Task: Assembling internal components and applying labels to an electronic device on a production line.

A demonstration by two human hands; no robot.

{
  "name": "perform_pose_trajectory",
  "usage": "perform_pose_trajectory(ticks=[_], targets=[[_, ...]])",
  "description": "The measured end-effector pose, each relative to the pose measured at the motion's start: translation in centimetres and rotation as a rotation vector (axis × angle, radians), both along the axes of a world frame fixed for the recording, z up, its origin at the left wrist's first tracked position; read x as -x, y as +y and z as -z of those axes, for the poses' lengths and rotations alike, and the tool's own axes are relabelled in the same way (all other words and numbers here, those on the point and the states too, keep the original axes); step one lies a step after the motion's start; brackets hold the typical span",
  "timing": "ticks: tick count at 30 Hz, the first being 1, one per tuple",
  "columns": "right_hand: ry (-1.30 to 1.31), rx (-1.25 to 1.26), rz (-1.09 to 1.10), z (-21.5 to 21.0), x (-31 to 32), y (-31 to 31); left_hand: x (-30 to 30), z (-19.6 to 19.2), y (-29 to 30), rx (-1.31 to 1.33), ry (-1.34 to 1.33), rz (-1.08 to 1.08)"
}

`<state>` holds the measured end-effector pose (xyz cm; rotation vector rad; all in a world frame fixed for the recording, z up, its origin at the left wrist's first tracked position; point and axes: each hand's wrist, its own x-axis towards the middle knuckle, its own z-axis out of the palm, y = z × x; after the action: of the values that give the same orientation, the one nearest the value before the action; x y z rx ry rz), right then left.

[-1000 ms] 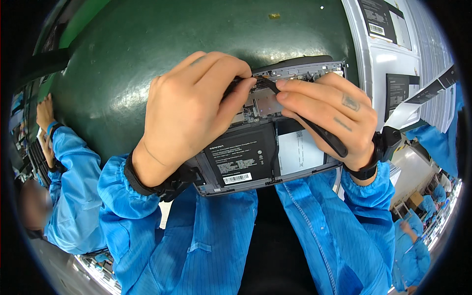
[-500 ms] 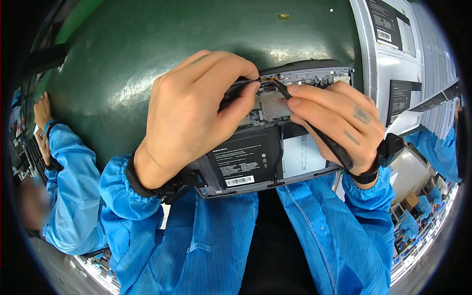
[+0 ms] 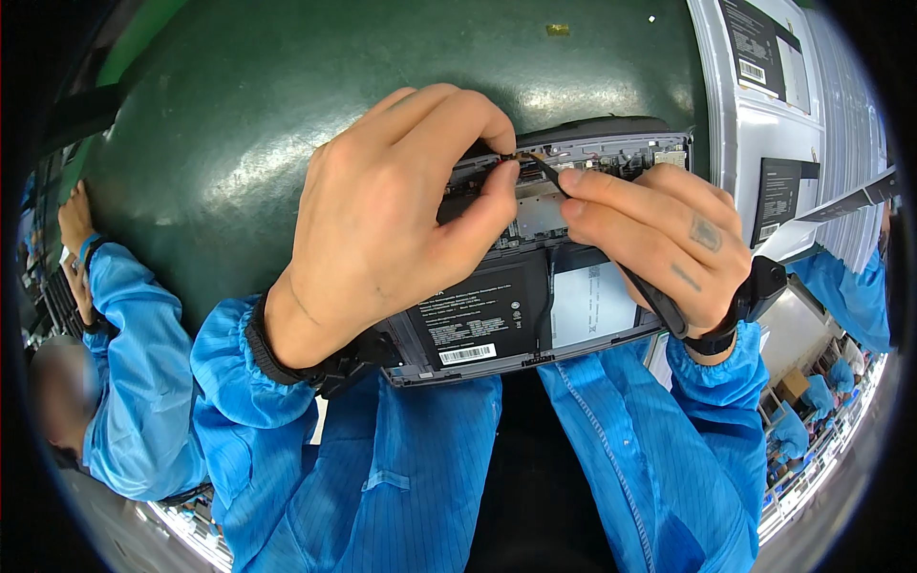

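Observation:
An opened laptop base lies across the near edge of the green table, its circuit boards and thin cables exposed. A black battery with a printed label fills its near left part, beside a pale rectangular panel. My left hand reaches over from the left, thumb and forefinger pinched at the far inner edge; whatever is between them is too small to tell. Black tweezers rest in my right hand, gripped like a pen. Their tip touches or hovers at the far edge, just right of my left fingertips.
White trays carrying black labelled batteries stand at the right, beside a tall stack of white sheets. A small yellowish piece of tape lies on the far green table. A co-worker in blue sits at the left.
My left hand has shifted slightly right and up along the far edge, still pinched. The tweezers stay at nearly the same spot, their tip now closer to my left fingertips.

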<state>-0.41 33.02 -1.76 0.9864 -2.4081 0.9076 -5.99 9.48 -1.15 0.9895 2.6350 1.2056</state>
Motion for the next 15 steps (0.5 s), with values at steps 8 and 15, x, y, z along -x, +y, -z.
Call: perform_pose_trajectory(ticks=[8, 15], targets=[[-0.015, -0.051, -0.007, -0.3, 0.0, 0.0, 0.3, 0.2, -0.1, -0.023, -0.022, 0.001], [-0.095, -0.106, -0.065, -1.3, 0.0, 0.2, 0.2, -0.2, -0.4, 0.011, 0.039, 0.013]])
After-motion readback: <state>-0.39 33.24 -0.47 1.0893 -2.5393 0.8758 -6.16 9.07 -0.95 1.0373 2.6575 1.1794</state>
